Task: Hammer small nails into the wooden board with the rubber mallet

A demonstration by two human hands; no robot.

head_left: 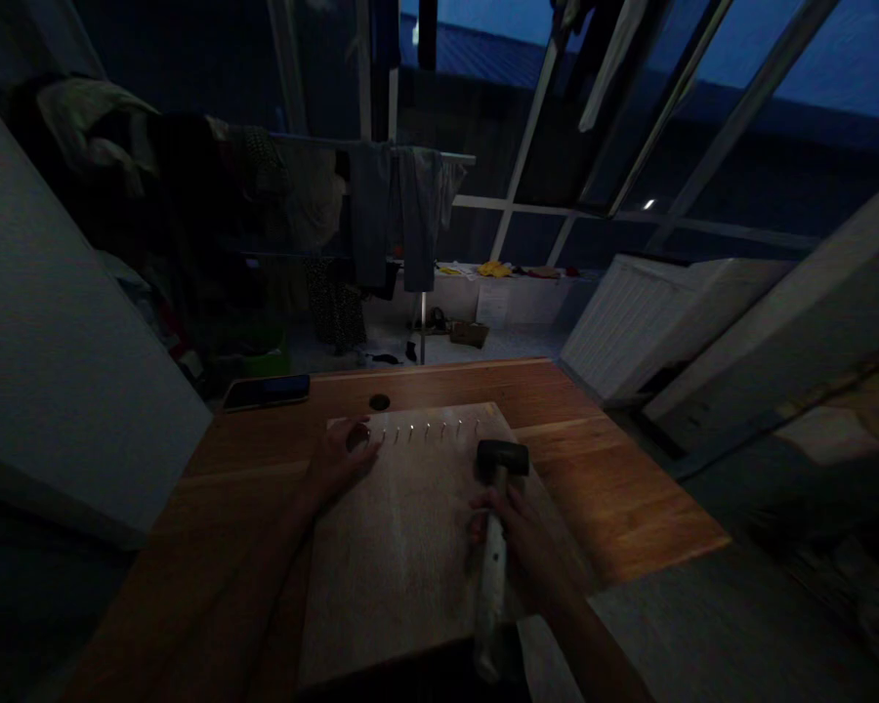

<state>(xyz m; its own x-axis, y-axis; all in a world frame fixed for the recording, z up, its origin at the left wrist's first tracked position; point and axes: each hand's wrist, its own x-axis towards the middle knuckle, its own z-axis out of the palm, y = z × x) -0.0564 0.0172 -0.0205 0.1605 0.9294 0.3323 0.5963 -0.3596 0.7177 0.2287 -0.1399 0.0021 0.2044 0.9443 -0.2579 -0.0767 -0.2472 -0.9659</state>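
Observation:
A pale wooden board (402, 547) lies on a brown wooden table (601, 478). A row of several small nails (429, 430) stands along the board's far edge. My right hand (517, 537) grips the light handle of a hammer (496, 508); its black head rests on the board just right of the nails. My left hand (341, 457) rests on the board's far left corner, fingers by the leftmost nail; whether it pinches a nail I cannot tell in the dim light.
A dark phone (268, 392) lies at the table's far left corner, a small round dark object (379, 401) beside the board. Clothes hang on a drying rack (381, 215) behind. Large pale panels (51, 361) lean on both sides.

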